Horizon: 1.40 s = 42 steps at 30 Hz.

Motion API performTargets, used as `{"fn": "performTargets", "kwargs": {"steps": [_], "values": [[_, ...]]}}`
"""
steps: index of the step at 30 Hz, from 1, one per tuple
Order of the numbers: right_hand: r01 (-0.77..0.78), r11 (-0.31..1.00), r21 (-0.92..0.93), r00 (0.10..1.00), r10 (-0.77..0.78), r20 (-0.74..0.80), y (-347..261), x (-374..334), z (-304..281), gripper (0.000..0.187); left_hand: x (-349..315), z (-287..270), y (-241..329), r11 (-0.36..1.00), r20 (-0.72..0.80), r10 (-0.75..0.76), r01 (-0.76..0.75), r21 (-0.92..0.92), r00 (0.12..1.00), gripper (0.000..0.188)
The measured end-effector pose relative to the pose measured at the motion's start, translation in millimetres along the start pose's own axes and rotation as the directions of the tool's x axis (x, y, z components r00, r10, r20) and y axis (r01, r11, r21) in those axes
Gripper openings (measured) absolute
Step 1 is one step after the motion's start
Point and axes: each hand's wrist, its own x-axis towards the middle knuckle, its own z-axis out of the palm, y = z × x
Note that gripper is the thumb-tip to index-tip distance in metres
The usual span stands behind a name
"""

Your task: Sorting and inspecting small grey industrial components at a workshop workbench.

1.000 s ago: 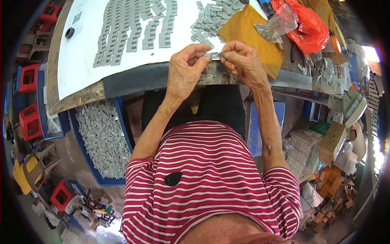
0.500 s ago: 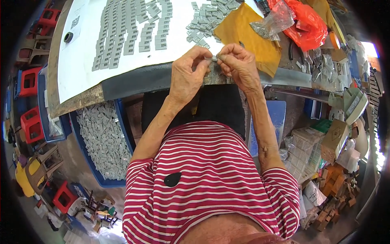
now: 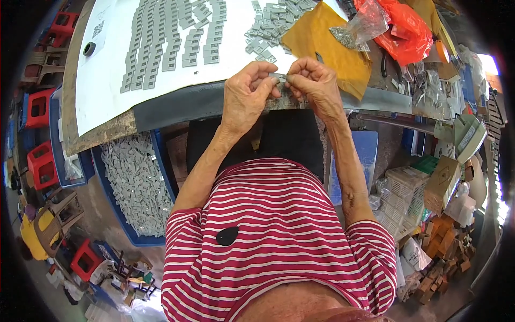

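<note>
Between my two hands, above the table's front edge, is a small grey plastic piece (image 3: 281, 78). My left hand (image 3: 248, 95) pinches its left end between thumb and forefinger. The thumb and forefinger of my right hand (image 3: 314, 83) close on its right end; whether they hold a further small part is hidden. On the white table sheet (image 3: 107, 70), similar grey pieces (image 3: 153, 51) lie in overlapping columns to the left. A loose pile of grey pieces (image 3: 271, 27) lies beyond my hands. Just right of the pile is a yellow-brown cloth (image 3: 327, 51).
A clear plastic bag of small metal parts (image 3: 346, 37) and a red plastic bag (image 3: 405, 37) lie at the far right. A black ring (image 3: 89, 49) sits on the sheet's left. Below the table, a blue crate (image 3: 124, 228) holds many grey pieces. Cardboard boxes (image 3: 442, 180) stand at right.
Both hands stay at nearly the same place, still pinching the grey piece, with only slight shifts of the fingers. The view has moved very slightly.
</note>
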Motion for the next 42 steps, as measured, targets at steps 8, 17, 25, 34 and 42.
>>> {"fn": "performTargets", "kwargs": {"steps": [8, 17, 25, 34, 42], "values": [[-0.047, 0.998, -0.038, 0.997, 0.049, 0.052, -4.8, 0.1, 0.4, 0.010, 0.3, -4.8, -0.1, 0.999, 0.081, -0.028, 0.026, 0.025, 0.996, 0.015], [0.009, 0.992, -0.129, 1.000, -0.007, 0.019, -2.9, -0.9, 8.3, 0.008, 1.5, -7.2, 0.8, 0.990, 0.106, -0.092, 0.102, -0.094, 0.990, 0.015], [0.011, 0.997, -0.080, 1.000, -0.013, -0.020, 3.3, 0.0, 10.2, 0.003, 2.9, -8.7, 2.3, 0.989, 0.129, -0.129, 0.136, -0.052, 0.983, 0.016], [-0.004, 1.000, -0.025, 1.000, 0.004, -0.001, -5.0, 6.3, 8.2, 0.002, 8.0, -14.7, 10.1, 0.982, 0.202, -0.077, 0.039, 0.187, 0.976, 0.017], [-0.010, 0.994, -0.105, 1.000, 0.010, 0.004, -16.7, 11.4, 9.5, 0.007, 21.5, -20.6, 17.4, 0.863, 0.234, 0.193, -0.278, 0.421, 0.953, 0.018]]}}
